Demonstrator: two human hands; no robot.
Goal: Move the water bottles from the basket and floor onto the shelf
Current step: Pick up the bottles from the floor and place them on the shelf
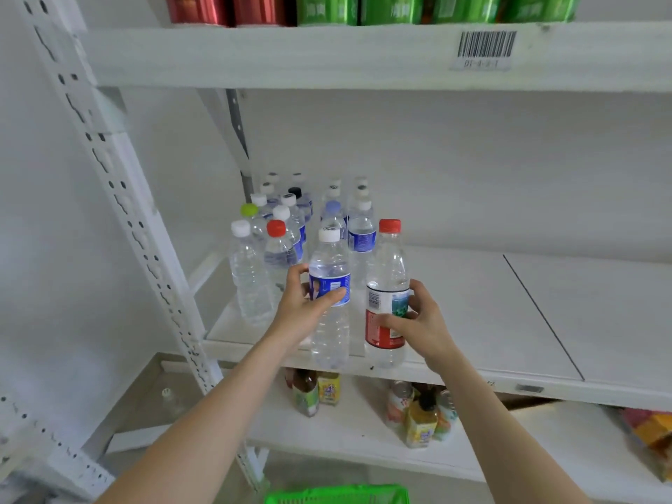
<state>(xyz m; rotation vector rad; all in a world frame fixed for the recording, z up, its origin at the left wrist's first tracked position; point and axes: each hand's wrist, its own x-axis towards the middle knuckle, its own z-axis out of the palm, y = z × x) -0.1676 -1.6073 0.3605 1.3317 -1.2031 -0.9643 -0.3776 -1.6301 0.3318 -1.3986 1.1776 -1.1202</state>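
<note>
The left hand point(303, 303) clasps the blue-labelled bottle point(330, 285) and the right hand point(418, 321) the red-capped bottle point(387, 281), both upright at the shelf's point(472, 303) front edge near its left end, apparently to extend the rows of bottles point(291, 227) behind.

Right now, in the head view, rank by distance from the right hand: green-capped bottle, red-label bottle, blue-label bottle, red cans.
1. Red-label bottle, held by the right hand.
2. Blue-label bottle, just left, in the left hand.
3. Green-capped bottle, back left on the shelf.
4. Red cans, upper shelf, top left.
</note>
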